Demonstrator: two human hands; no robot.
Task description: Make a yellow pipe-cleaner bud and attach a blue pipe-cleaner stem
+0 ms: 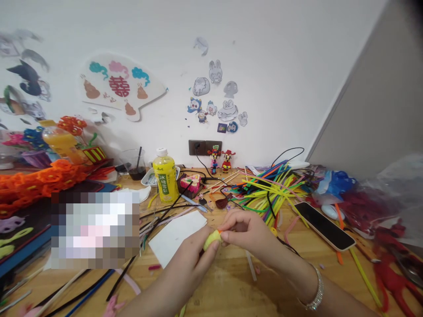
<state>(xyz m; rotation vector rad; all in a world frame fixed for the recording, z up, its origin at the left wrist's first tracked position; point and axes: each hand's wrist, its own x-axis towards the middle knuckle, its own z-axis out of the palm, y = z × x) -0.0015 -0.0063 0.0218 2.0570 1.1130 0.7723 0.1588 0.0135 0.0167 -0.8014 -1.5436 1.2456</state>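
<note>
Both my hands meet over the middle of the wooden table (231, 286). My left hand (191, 259) comes up from below and pinches a small yellow fuzzy piece (212, 239) between its fingertips. My right hand (246, 231), a sparkly bracelet (316, 295) on its wrist, closes its fingers on the same yellow piece from the right, at a spot with a bit of orange. A white sheet of paper (176, 235) lies just left of the hands.
A heap of coloured pipe cleaners (271, 189) lies behind the hands, a black phone (327, 224) to the right, a yellow drink bottle (165, 176) and a dark cup (135, 165) at the back. Orange fuzzy craftwork (39, 180) fills the left; red pieces (390, 264) the right.
</note>
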